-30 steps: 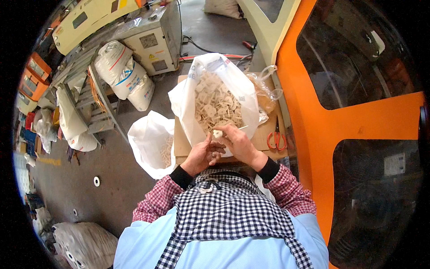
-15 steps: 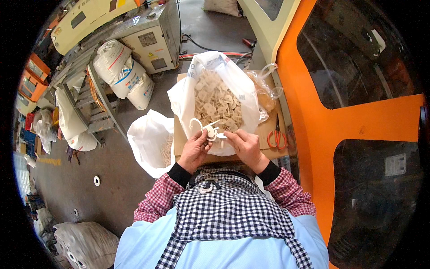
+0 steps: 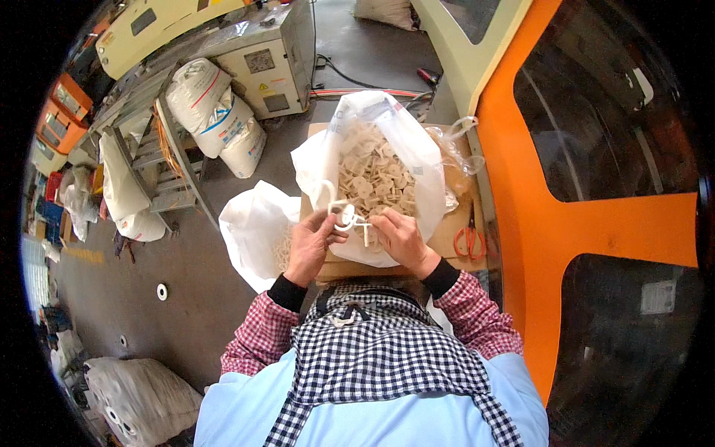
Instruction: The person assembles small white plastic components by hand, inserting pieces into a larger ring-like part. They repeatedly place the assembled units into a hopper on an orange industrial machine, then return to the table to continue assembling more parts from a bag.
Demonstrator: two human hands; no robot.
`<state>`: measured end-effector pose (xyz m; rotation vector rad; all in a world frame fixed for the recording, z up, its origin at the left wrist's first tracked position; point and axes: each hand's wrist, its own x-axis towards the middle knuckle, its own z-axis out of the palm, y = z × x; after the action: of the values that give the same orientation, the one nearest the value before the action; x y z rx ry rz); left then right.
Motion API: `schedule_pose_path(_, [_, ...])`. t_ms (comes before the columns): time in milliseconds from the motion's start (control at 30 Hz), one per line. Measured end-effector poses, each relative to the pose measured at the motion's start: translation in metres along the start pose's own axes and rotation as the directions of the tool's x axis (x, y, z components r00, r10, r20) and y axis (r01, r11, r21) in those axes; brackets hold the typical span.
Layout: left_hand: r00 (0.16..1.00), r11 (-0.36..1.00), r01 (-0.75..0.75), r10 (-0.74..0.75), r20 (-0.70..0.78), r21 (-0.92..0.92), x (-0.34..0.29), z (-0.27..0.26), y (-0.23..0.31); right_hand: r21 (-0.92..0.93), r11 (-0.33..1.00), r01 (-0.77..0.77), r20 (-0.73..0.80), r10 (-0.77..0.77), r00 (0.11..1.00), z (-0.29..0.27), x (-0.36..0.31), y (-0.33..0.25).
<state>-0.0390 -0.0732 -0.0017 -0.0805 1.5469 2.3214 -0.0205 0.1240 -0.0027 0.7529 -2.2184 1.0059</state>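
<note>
Curved white plastic moulding (image 3: 346, 216), with a hooked arm and a short peg: held in the air over the front rim of the large white plastic bag (image 3: 430, 164), near the front edge of the brown cardboard surface (image 3: 445, 237) carrying that bag. The left hand (image 3: 311, 240) pinches it between thumb and fingers. The right hand (image 3: 402, 237) has its fingertips closed at the moulding's right end — whether they grip or merely touch it, I cannot tell.

A loose left pinch could drop it among the small cream plastic discs with stems (image 3: 372, 179) below, where its pale colour would hide it. Uneven pulling might bend or snap the thin arm. A sleeve dragging the bag's soft rim could spill discs over the front edge; a swinging right elbow might knock the orange-handled metal scissors (image 3: 469, 240) near the cardboard's right edge.

Half a second ago the arm showed as a wide, open curl; now it stands up narrower, so the moulding looks turned. The left fingers are straighter, and the whole view has shifted — bag and cardboard sit further right.
</note>
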Motion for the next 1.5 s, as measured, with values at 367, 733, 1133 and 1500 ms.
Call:
schedule_pose_path(367, [0.682, 0.312, -0.689, 0.585, 0.439, 0.654, -0.004, 0.001, 0.000, 0.577, -0.280, -0.767, 0.736, 0.585, 0.340, 0.005, -0.010, 0.019])
schedule_pose_path(733, [0.800, 0.525, -0.525, 0.574, 0.177, 0.670, 0.011, 0.018, 0.007, 0.319, 0.184, -0.930, 0.289, 0.915, 0.281, 0.065, 0.016, 0.156])
schedule_pose_path(1133, [0.974, 0.978, 0.048, -0.091, 0.207, 0.203, 0.001, -0.006, 0.004, 0.069, 0.990, 0.126, 0.285, -0.140, 0.948, -0.025, 0.041, -0.003])
schedule_pose_path(1500, [0.997, 0.998, 0.068, -0.069, 0.040, 0.018, -0.013, 0.001, -0.021, 0.535, 0.140, -0.833, 0.638, 0.580, 0.507, -0.002, -0.004, -0.016])
